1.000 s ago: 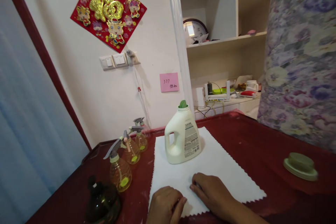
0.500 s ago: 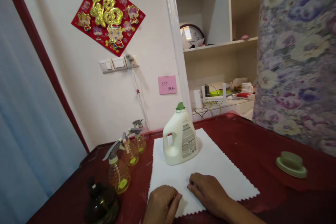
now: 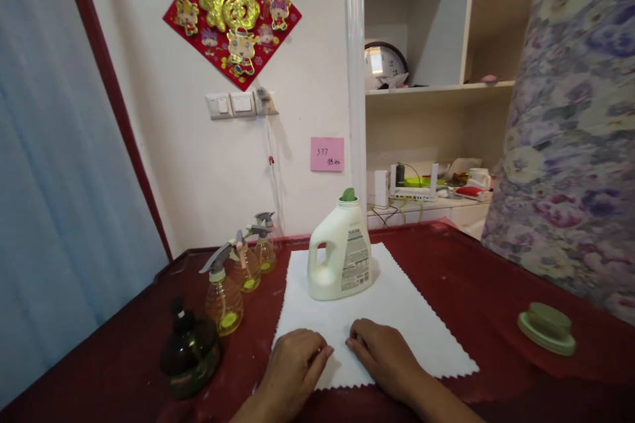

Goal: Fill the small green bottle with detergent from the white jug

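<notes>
L hand (image 3: 295, 360) + R hand (image 3: 381, 349) half-curled at cloth's (image 3: 414, 327) near edge — palms hidden, can't tell if holding anything. Bottle (image 3: 333, 264) upright, mid-cloth — green lid (image 3: 548, 325) on counter (image 3: 461, 277), far R.

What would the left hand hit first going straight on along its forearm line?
Probably the pale jug, near its base, ahead of the left hand. Depth is unclear from this single view.
</notes>
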Motion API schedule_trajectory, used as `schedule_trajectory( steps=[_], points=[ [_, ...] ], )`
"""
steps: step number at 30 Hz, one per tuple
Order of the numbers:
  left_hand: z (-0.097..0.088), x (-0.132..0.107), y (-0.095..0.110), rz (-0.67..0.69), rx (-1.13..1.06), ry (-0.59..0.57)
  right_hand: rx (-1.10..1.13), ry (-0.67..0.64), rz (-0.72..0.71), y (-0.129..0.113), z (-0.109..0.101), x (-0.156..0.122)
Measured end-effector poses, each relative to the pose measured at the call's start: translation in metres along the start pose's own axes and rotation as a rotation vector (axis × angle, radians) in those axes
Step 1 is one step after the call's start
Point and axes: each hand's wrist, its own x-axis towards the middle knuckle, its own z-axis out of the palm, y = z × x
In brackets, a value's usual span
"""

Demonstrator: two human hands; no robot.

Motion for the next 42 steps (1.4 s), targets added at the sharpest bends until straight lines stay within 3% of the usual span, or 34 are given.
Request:
schedule_trajectory(
  steps=[20,42],
  points=[
    [-0.002,-0.001,0.006,-0.064,0.045,-0.070,-0.002,-0.004,-0.008,0.007,0.008,-0.002],
    [0.002,0.000,0.011,-0.106,0.086,-0.081,-0.048,-0.065,-0.018,0.033,0.031,0.007]
  ],
)
